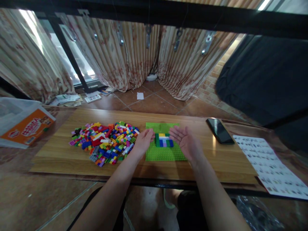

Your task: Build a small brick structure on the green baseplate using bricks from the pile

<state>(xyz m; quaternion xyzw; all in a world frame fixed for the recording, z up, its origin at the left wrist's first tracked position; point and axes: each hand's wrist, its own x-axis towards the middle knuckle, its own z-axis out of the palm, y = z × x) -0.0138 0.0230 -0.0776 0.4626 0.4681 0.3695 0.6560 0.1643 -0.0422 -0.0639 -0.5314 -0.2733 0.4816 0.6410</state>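
1 low brick block (164, 140) is assembled on the green studded baseplate (166, 155), loose bricks (108, 141) unplaced left of it; right hand (184, 141) opened, empty; left hand (144, 141) half-curled, contents undeterminable.

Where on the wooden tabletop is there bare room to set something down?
Bare wood shows on the tabletop between the right forearm, phone and printed sheet, and at the left end, between the brick pile and plastic box. Crowding is tightest around the brick build on the green baseplate, between the left hand and right hand.
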